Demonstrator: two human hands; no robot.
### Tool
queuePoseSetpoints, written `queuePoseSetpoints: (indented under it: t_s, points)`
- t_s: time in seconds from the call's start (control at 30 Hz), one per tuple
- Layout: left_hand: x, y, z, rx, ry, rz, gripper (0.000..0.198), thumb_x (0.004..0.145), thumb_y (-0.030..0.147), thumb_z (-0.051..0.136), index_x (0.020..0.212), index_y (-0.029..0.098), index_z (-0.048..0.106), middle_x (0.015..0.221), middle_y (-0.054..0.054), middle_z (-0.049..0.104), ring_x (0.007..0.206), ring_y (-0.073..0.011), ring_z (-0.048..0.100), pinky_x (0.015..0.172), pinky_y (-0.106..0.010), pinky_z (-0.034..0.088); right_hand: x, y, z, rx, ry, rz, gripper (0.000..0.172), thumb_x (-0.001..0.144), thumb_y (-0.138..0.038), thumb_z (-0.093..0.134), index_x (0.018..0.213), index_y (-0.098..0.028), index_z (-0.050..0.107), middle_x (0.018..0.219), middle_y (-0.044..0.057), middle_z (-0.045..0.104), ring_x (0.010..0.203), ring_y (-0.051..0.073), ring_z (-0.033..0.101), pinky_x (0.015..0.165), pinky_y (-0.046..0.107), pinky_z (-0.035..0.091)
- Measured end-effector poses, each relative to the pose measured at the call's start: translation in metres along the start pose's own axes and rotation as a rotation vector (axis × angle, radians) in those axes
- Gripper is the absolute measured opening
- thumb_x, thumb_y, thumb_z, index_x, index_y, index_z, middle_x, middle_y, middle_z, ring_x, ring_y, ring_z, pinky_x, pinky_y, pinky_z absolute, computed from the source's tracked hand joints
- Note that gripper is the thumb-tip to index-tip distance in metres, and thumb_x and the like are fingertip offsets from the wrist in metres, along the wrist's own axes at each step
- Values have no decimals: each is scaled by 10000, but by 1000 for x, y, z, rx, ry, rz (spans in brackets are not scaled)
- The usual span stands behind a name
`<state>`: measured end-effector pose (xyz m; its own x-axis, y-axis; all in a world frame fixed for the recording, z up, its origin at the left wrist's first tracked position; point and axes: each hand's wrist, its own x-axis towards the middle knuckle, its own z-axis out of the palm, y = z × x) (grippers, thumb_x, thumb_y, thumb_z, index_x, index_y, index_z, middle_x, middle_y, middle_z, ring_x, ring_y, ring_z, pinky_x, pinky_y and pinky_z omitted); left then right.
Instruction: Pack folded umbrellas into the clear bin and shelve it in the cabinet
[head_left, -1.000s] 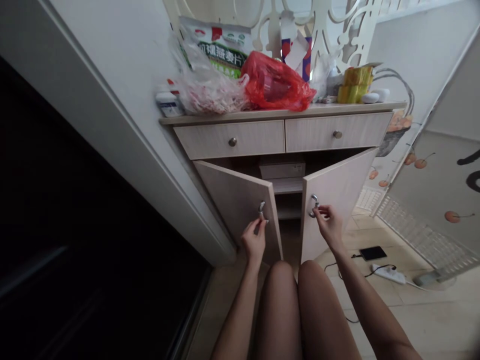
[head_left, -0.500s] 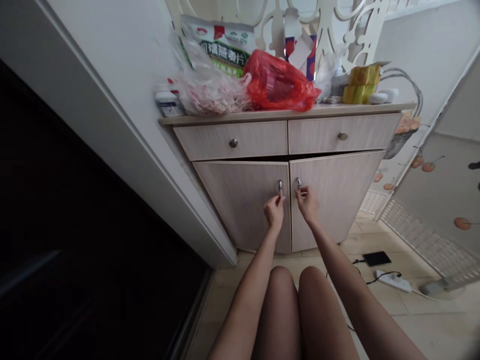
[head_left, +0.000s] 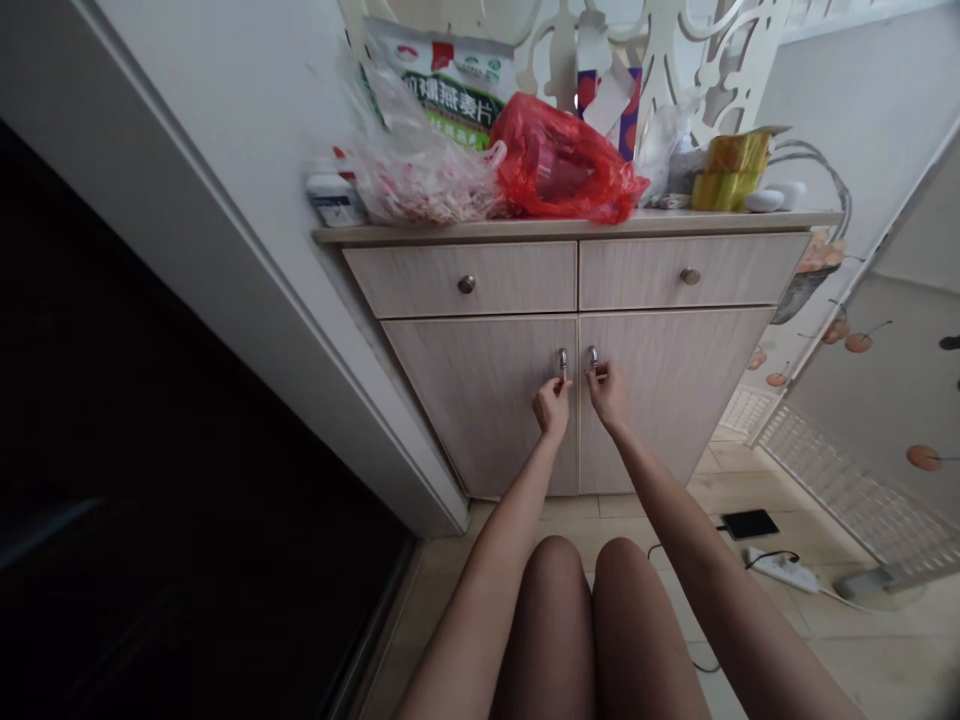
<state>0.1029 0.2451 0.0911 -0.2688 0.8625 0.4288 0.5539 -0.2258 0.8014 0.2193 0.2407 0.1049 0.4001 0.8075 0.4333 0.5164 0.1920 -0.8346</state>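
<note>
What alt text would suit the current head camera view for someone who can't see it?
A person's left hand and right hand grip the metal handles of two closed doors on a wood-grain cabinet. Two drawers sit above; a red plastic bag and yellow tape rolls lie on top.

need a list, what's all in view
drawers: 2, pale, under countertop
doors: 2, pale, below drawers
handles: 2, silver, doors
knobs: 2, metallic, drawers
bottle: 1, white, countertop left
clear bag: 1, whitish, countertop left
red bag: 1, red, countertop middle
packet: 1, white, green, behind bags
carton: 1, purple, red, countertop back
rolls: 2, yellow, countertop right
power strip: 1, white, right floor
flat device: 1, black, right floor
legs: 2, bare, bottom centre
left hand: 1, bare, left handle
right hand: 1, bare, right handle
</note>
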Motion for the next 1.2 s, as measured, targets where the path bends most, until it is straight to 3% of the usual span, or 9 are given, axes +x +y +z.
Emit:
queuePoseSetpoints:
  t_s: [0.37,0.47,0.57,0.67,0.77,0.83,0.9,1.03,1.2]
  points:
    - [4,5,7,-25,38,-18,144,889,239,647,946,150,744,918,-130,753,832,-199,687,784,-282,462,13,7,5,-67,4,-27,362,873,-568,504,883,-217,590,754,46,652,680,189,578,644,295,388]
    - [3,5,3,-145,-2,-43,188,854,205,682,1021,133,728,987,-137,749,865,-191,689,800,-274,475,11,7,-1,-23,-40,-21,386,854,-568,535,952,-201,601,849,67,670,721,191,593,674,302,410]
    - [-11,-3,-5,-292,27,-84,371,823,208,715,1178,111,671,1023,-130,729,879,-166,679,806,-253,478,-6,9,-9,125,-20,-39,537,817,-565,590,1166,-158,566,1006,101,658,779,182,599,712,302,437]
    - [-41,-17,-19,-440,60,-212,458,854,260,684,1288,130,613,776,-21,668,698,-115,615,693,-222,462,-39,16,-19,354,26,36,630,817,-507,588,1321,-139,503,837,10,595,712,142,547,681,269,436]
    - [-72,-30,-40,-798,-151,-423,541,870,268,673,1388,195,536,530,108,415,462,-71,409,512,-185,350,-72,24,-32,691,-115,241,684,779,-389,608,1414,-185,456,588,-115,366,507,97,366,524,213,334]
    - [-85,-33,-56,-1117,-343,-515,533,894,230,638,1411,234,509,486,133,279,405,-63,298,470,-173,285,-84,25,-45,945,-269,366,794,729,-297,627,1480,-255,374,538,-148,252,437,83,227,453,193,229]
    - [-90,-28,-73,-1377,-437,-536,500,924,163,570,1411,258,508,477,131,204,384,-63,235,456,-167,251,-86,19,-60,1144,-392,428,875,695,-220,628,1506,-327,316,527,-158,202,414,76,148,427,184,162]
    - [-85,-4,-94,-1555,-417,-479,490,945,88,467,1398,265,525,478,122,137,370,-65,156,432,-167,213,-75,-6,-87,1306,-547,402,844,723,-171,602,1491,-400,337,523,-156,159,405,68,70,416,183,119]
    - [-75,22,-93,-1483,-403,-441,468,944,140,490,1381,299,540,502,122,115,367,-59,102,412,-185,187,-64,-30,-96,1333,-604,303,743,747,-202,606,1445,-389,434,515,-157,140,410,61,23,406,185,92]
